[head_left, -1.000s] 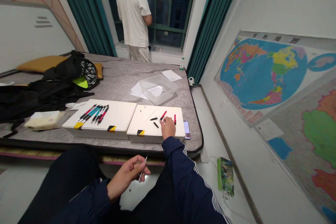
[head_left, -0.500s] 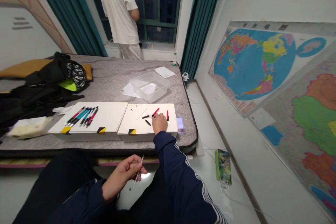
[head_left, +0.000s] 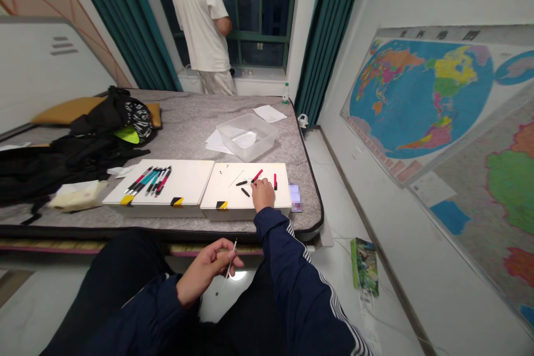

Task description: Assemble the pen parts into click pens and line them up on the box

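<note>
My left hand (head_left: pixel 208 270) is raised above my lap, pinching a thin pen refill (head_left: pixel 231 261) between thumb and fingers. On the right white box (head_left: pixel 212 196) rests my right hand (head_left: pixel 264 194), its fingers drawn together over the lid; what they hold, if anything, is hidden. Just beyond those fingertips lies a red pen part (head_left: pixel 257 175). Beside the hand are a second red part (head_left: pixel 275 181), a black part (head_left: pixel 241 183) and another black part (head_left: pixel 245 192). A thin rod (head_left: pixel 236 178) and tiny bits lie further left.
Several assembled pens (head_left: pixel 146 182) lie side by side on the left white box (head_left: pixel 194 181). Behind the boxes stands a clear plastic bin (head_left: pixel 250 144) near papers (head_left: pixel 270 113). Dark clothing (head_left: pixel 75 150) covers the bed's left. A person (head_left: pixel 202 22) stands at the window.
The whole view has shifted, so the scene appears a little further right. Both hands keep nearly the same poses, the left still with the refill.
</note>
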Available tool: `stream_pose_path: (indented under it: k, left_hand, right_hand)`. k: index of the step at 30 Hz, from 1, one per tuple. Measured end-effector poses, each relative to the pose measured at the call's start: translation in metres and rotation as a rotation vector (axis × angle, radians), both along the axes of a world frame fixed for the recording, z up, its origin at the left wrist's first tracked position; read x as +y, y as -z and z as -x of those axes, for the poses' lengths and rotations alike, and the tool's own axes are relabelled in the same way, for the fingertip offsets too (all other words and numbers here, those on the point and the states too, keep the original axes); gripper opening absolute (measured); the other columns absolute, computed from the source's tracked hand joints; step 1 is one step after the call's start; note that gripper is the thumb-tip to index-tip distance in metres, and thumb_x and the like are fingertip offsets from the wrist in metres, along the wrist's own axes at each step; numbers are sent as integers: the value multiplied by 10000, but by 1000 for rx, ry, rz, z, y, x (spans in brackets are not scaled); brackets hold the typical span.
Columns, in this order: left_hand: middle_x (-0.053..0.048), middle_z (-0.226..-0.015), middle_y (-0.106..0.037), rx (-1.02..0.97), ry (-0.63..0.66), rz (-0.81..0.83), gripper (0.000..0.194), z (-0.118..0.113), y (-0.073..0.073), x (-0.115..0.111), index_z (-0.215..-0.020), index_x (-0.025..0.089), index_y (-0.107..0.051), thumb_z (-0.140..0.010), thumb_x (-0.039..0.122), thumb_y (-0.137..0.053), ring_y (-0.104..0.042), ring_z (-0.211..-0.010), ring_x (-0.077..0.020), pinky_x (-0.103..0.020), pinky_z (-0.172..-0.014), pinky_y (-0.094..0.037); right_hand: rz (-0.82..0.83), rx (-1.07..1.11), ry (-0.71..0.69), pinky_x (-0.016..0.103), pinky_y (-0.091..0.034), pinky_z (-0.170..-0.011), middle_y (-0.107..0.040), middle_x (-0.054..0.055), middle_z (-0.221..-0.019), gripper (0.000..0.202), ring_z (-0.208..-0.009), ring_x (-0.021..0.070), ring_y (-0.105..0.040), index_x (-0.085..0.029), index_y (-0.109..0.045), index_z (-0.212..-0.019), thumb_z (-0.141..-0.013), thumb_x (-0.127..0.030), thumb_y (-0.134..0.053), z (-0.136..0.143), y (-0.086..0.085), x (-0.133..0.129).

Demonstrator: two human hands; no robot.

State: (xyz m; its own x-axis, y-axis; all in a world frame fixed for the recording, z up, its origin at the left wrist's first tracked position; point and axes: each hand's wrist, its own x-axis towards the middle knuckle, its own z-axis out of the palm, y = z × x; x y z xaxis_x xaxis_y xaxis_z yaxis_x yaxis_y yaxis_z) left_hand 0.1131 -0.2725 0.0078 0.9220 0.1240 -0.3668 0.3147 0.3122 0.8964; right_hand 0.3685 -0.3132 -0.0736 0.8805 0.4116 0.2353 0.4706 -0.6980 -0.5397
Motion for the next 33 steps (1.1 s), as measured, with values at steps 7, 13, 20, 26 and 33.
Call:
stream_pose_path:
  k: [7, 13, 20, 26, 33]
  left_hand:
    - [-77, -792, -773, -20, -23, 18, 344, 5, -1, 11, -883, 174, -561, -806, 455, -746, -620, -566, -137, -264, -591, -443]
    - [-75, -801, -769, -38, -60, 26, 368, 7, -8, 14, -868, 172, -584, -782, 487, -755, -625, -559, -141, -262, -581, -443]
    - [-86, -824, -776, -59, -62, 31, 364, 13, -10, 16, -891, 170, -585, -796, 486, -740, -631, -571, -142, -270, -601, -461]
    - [-87, -825, -773, -91, -76, 45, 369, 19, -11, 23, -905, 156, -601, -802, 483, -736, -624, -567, -129, -254, -581, -446]
    - [-77, -802, -765, -104, -78, 62, 357, 24, -12, 24, -898, 152, -603, -811, 473, -732, -614, -560, -125, -254, -581, -441]
  right_hand:
    - [-84, -1, 9, 306, -427, -865, -624, 93, -1010, 192, -953, 219, -584, -184, -697, -1025, -943, -277, -550, 3, 1, -7]
    - [-169, -3, -38, 280, -455, -862, -646, 96, -1019, 232, -914, 190, -612, -144, -679, -1085, -911, -164, -526, 7, 4, -21]
    - [-189, 11, -62, 289, -468, -856, -634, 107, -975, 189, -863, 196, -612, -125, -716, -992, -876, -166, -572, 2, 10, -18]
    - [-174, 9, -62, 292, -476, -857, -606, 101, -972, 181, -854, 200, -615, -130, -732, -975, -868, -201, -605, 1, 12, -13]
    - [-178, -12, -52, 288, -471, -856, -597, 92, -947, 169, -857, 204, -608, -138, -745, -944, -865, -209, -613, 1, 12, -10]
